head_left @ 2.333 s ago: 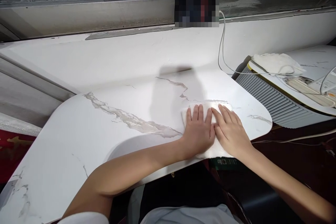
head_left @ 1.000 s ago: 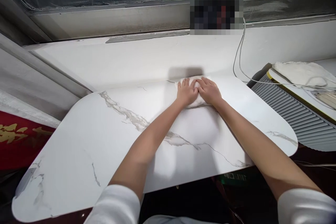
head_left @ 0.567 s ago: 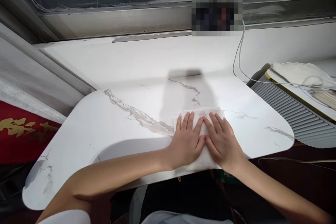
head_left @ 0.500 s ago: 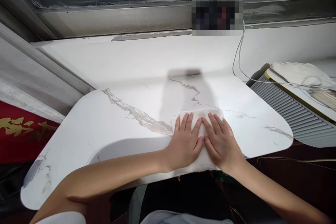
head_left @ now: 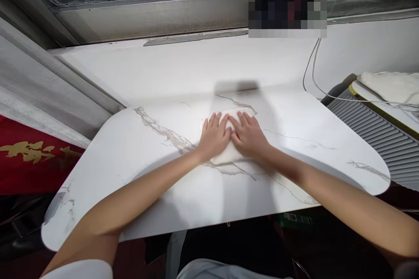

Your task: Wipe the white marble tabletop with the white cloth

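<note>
My left hand (head_left: pixel 214 137) lies flat on a white cloth (head_left: pixel 230 155), fingers stretched forward and slightly spread. Beside it my right hand (head_left: pixel 249 138) presses on the same cloth, also flat with its fingers apart. The two hands nearly meet at the thumbs and index fingers. Under them the cloth rests on a white tabletop (head_left: pixel 114 148) with grey-brown marble veins, around its middle. Part of the cloth is hidden by my palms.
A window frame (head_left: pixel 157 17) and white ledge run behind the tabletop. Thin white cables (head_left: pixel 314 67) hang at the back right. Beyond the right edge stands a ribbed grey unit (head_left: pixel 376 135) with another white cloth (head_left: pixel 393 87) on top. Red fabric (head_left: pixel 32 157) hangs at left.
Both hands have slid the cloth away from the front edge, forward and a little left across the tabletop. The view has shifted slightly.
</note>
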The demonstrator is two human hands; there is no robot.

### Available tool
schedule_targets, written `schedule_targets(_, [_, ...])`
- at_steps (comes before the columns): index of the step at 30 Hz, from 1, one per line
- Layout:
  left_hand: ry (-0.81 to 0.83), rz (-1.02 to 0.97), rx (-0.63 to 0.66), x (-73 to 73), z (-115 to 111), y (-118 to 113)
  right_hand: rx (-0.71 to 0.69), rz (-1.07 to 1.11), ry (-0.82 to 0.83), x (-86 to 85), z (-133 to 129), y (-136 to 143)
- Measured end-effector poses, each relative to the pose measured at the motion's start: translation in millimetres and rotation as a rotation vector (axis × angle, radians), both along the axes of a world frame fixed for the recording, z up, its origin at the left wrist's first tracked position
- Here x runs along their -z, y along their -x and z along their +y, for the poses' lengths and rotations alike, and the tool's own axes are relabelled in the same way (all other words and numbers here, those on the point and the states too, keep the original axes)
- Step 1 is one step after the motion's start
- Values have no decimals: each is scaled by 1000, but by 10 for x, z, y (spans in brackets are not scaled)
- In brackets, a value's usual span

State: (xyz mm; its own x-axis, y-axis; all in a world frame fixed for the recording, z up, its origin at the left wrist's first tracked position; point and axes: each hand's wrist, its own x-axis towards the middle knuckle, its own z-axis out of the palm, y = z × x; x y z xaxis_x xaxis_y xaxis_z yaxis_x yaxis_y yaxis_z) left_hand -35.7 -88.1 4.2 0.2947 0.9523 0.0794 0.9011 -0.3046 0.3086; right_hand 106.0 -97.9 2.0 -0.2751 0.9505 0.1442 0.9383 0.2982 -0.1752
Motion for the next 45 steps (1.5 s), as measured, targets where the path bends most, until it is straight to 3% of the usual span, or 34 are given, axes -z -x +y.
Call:
schedule_targets(5, [-95,2,-87,17,821,104,10,98,-51,6,823,185])
schedule_targets(8, [-124,-15,-91,30,1133,143,30,143,-86,26,1121,252])
schedule_targets(12, [-110,-46,-130,45,1285,150,72,163,-112,58,1277,295])
schedule_targets(16, [-132,-33,-134,52,1234,136,71,126,-106,63,1266,288])
schedule_targets(20, [-136,4,-143,39,1057,123,62,100,-56,37,1146,274])
schedule_targets(24, [-132,48,-130,29,718,154,56,87,-21,22,799,295])
schedule_targets(28, [-139,68,-40,32,150,254,71,117,76,2,179,314])
schedule_targets(34, [-139,85,61,15,-881,532,-119,155,334,-127,-809,282])
schedule_targets(37, [-155,103,103,3,-1237,700,-239,188,393,-166,-1156,279])
schedule_targets(41, [-137,126,96,-8,-1426,858,-345,197,331,-136,-1304,331])
schedule_targets(45, [-87,138,34,17,-1275,948,-349,158,247,-54,-1016,504])
